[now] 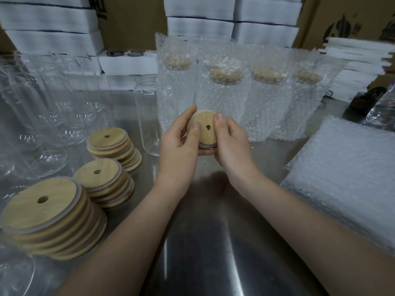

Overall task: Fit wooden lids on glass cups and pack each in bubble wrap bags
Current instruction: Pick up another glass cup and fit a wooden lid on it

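Fingers [195, 127] of left hand [181, 146] and right hand [232, 144]: curled round one wooden lid [204, 124], thumbs pressed on its top either side of the hole. Lid tilted toward the camera, held above the metal table [203, 253], pale seal ring at its lower edge.
Near left: three stacks of lids [49, 212], holes upward.
Near right: flat pile of bubble wrap bags [342, 178].
Just left of the hands: one bare glass cup [147, 116], upright.
Further left: cluster of empty cups [53, 107].
Behind the hands: row of four lidded cups in bags [222, 92], upright.
Farthest: stacked white foam trays [198, 20], cardboard boxes [132, 18].
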Available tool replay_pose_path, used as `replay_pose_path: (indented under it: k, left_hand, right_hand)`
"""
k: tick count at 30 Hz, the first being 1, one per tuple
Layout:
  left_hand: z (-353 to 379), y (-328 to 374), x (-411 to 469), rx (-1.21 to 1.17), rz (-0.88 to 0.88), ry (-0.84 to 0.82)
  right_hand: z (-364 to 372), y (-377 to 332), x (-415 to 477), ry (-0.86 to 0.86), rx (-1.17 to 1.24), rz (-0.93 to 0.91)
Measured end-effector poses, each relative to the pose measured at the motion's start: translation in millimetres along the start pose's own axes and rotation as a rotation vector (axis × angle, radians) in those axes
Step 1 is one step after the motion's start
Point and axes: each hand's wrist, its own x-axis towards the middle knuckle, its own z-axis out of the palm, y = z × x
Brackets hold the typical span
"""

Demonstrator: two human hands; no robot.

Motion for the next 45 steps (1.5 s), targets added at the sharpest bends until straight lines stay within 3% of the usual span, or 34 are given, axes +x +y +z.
replay_pose_path:
  k: [6,14,34,45]
  left_hand:
    - [-1,1,0,0.04,-0.002,0.001]
    - [-5,0,2,0.046,0.047,0.003]
    - [-8,-4,5,0.064,0.083,0.193]
    - [-6,-5,6,0.081,0.065,0.2]
  right_hand:
    - [-2,-10,-4,-0.137,0.183,0.079]
    - [1,-9,-9,-0.235,0.24,0.083]
    - [7,-7,-15,-0.208,0.232,0.056]
    - [5,-12,-16,-0.197,0.248,0.095]
